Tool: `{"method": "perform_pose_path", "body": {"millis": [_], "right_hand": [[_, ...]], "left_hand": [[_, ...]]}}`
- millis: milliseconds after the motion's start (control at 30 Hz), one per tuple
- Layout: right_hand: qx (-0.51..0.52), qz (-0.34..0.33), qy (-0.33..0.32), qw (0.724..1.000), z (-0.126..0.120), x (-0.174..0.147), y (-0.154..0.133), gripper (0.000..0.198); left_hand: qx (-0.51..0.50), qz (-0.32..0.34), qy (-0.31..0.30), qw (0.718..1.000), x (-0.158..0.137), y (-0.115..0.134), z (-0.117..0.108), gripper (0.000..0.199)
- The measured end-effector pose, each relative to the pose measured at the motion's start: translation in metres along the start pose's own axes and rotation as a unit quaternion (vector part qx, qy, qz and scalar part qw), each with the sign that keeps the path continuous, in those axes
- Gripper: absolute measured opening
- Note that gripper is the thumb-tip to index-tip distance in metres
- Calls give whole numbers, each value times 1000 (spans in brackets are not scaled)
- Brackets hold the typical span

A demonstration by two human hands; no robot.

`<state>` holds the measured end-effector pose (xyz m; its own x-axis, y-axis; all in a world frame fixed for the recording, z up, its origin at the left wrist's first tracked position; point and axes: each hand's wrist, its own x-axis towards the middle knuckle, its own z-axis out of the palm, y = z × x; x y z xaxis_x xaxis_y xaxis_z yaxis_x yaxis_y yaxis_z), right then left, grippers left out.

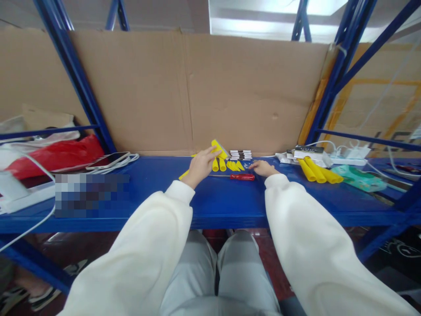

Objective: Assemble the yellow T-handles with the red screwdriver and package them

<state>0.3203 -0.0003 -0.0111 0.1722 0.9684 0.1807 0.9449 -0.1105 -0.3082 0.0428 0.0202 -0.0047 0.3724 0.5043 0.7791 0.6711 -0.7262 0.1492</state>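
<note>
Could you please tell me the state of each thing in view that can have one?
Left hand: closed on yellow piece
Yellow piece: held, tilted
Right hand: at small parts, grip unclear
Red screwdriver: lying, not held
Small yellow pieces: lying in a row
Yellow tubes at right: lying side by side
Cardboard: upright

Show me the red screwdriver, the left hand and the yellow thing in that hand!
Red screwdriver [239,177]: head view, on its handle.
Left hand [201,165]: head view, on the back of it.
Yellow thing [220,149]: head view, on its yellow surface.
</note>
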Motion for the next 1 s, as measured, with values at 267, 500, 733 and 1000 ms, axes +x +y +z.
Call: {"method": "perform_pose_path", "body": {"millis": [267,500,733,1000], "right_hand": [[105,-36,61,992,5,10,0,30],[346,-166,-78,920,0,-3,-22,31],[393,-190,-127,891,-1,-9,-29,25],[407,19,143,902,5,25,11,19]], "left_hand": [[148,161,-181,959,-10,25,7,60],[163,157,-182,957,-11,27,9,59],[140,138,-157,968,-10,27,7,59],[120,70,-121,983,-9,16,1,53]]}}
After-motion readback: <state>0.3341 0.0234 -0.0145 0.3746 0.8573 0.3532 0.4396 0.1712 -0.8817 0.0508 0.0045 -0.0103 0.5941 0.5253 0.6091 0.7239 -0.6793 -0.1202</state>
